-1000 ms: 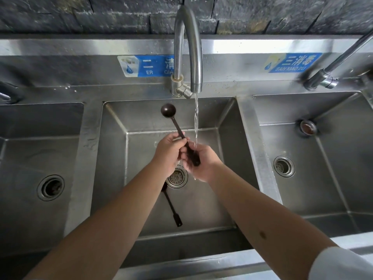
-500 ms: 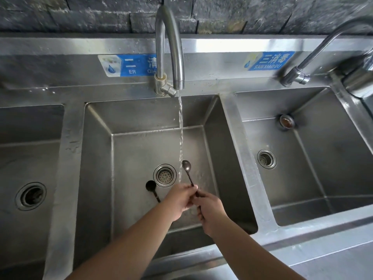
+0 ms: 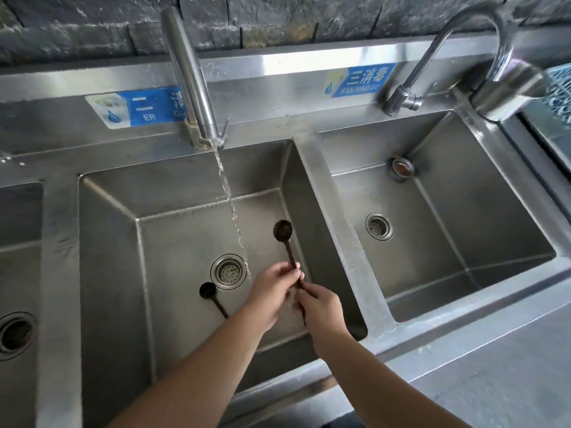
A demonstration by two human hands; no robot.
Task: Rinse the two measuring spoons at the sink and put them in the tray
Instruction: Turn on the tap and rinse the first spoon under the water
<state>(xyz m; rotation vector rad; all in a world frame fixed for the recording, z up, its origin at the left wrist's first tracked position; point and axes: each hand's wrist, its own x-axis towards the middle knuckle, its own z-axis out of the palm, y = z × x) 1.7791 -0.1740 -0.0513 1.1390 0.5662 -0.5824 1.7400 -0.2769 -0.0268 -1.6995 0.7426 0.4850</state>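
A dark measuring spoon (image 3: 283,231) is held over the middle basin (image 3: 111,230), bowl end pointing away from me. My left hand (image 3: 273,293) pinches its handle near the middle and my right hand (image 3: 319,307) grips the handle's near end. The spoon is to the right of the water stream (image 3: 230,199), apart from it. A second dark measuring spoon (image 3: 209,292) lies on the basin floor beside the drain (image 3: 228,271), its handle partly hidden by my left forearm. The tap (image 3: 193,78) is running.
A right basin (image 3: 482,217) with its own drain (image 3: 379,226) and tap (image 3: 445,47) sits beyond a steel divider. A left basin (image 3: 15,273) shows at the edge. A blue-patterned thing (image 3: 559,94) is at the far right. A steel counter (image 3: 494,372) runs at the lower right.
The view has swung to the right. My hands carried the spoon down and away from the water stream, to its right side. The spoon on the basin floor has not moved.
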